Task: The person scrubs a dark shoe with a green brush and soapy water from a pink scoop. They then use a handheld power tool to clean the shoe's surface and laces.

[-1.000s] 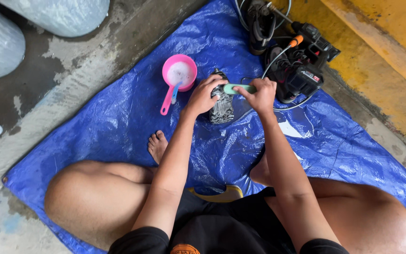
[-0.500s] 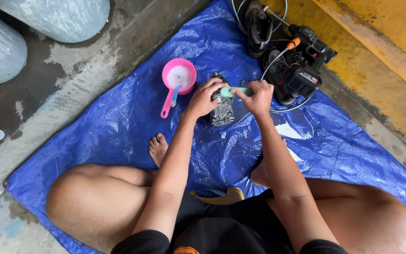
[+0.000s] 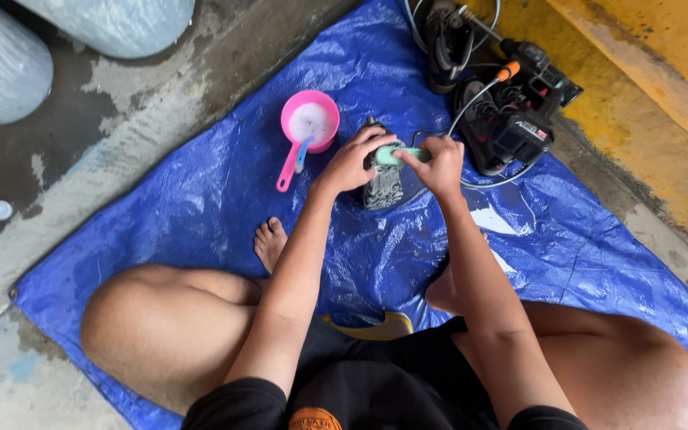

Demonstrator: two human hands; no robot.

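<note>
The right hand (image 3: 439, 166) is clenched around the end of a pale green brush (image 3: 402, 154), whose other end lies across the top of a dark, wet shoe (image 3: 382, 181). The left hand (image 3: 352, 162) grasps that shoe from its left side, fingers curled over the upper. The shoe stands on the blue tarp (image 3: 201, 207), toward the tarp's far edge and roughly midway along it.

Just beside the left hand, toward the tarp's far-left edge, sits a pink dipper (image 3: 306, 129) with foamy water in its bowl, handle pointing back toward the person. Between dipper and tarp edge a narrow band of bare tarp remains.

To the right of the right hand, near the far-right corner, lie more dark shoes (image 3: 503, 119) with loose laces, close to the brush hand. Beyond them runs a yellow painted kerb (image 3: 646, 103).

The widest open stretch of tarp is on the left, between the dipper and the person's bent left knee (image 3: 145, 326). Off the tarp's left edge is wet concrete (image 3: 81, 159) and two grey-white sacks (image 3: 9, 72).
</note>
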